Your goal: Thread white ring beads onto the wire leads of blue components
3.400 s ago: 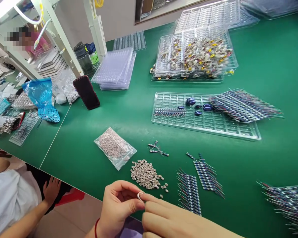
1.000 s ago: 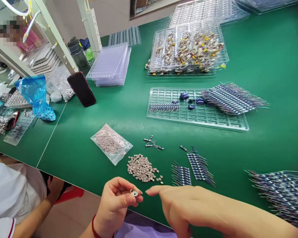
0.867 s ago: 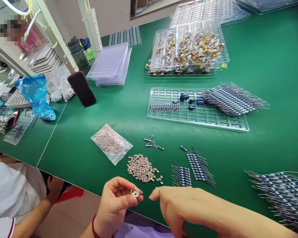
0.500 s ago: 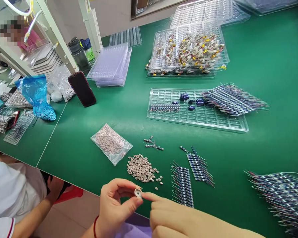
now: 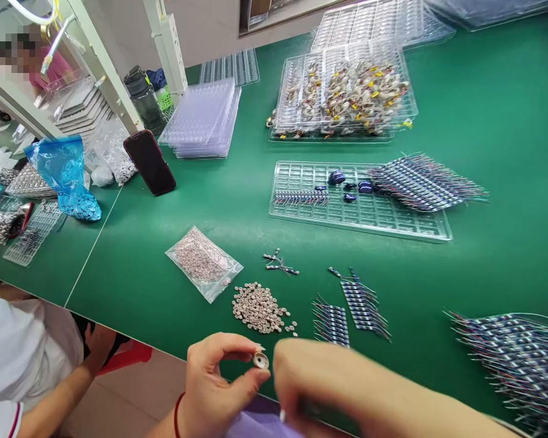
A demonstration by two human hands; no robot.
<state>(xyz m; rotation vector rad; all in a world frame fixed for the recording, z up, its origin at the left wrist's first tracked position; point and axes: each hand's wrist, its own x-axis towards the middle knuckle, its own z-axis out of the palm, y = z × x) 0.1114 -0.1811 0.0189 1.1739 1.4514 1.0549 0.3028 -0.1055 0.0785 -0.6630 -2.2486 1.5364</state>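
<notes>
My left hand (image 5: 214, 380) pinches a small round white cup-shaped piece (image 5: 260, 361) between thumb and forefinger. The piece's hollow side shows, with a dark spot in its middle. Just to the right is my right hand (image 5: 315, 377), smeared by motion and curled downward; its fingertips are largely hidden. Beyond the hands lies a loose pile of small pinkish-beige round parts (image 5: 258, 309). A row of thin dark-blue and white strips with wire ends (image 5: 331, 322) is partly covered by my right hand, and a second such row (image 5: 361, 304) lies behind it.
A zip bag of similar round parts (image 5: 203, 264) lies behind the pile. Further back stands a clear compartment tray (image 5: 301, 213) with wired strips. A thick stack of strips (image 5: 520, 359) lies at right. A phone (image 5: 149, 163) leans at left; a co-worker's arm (image 5: 68, 386) is at lower left.
My right forefinger was at the rim of the white piece; the right hand has since drawn away and turned downward. My left hand keeps its pinch, with the piece slightly turned and shifted right.
</notes>
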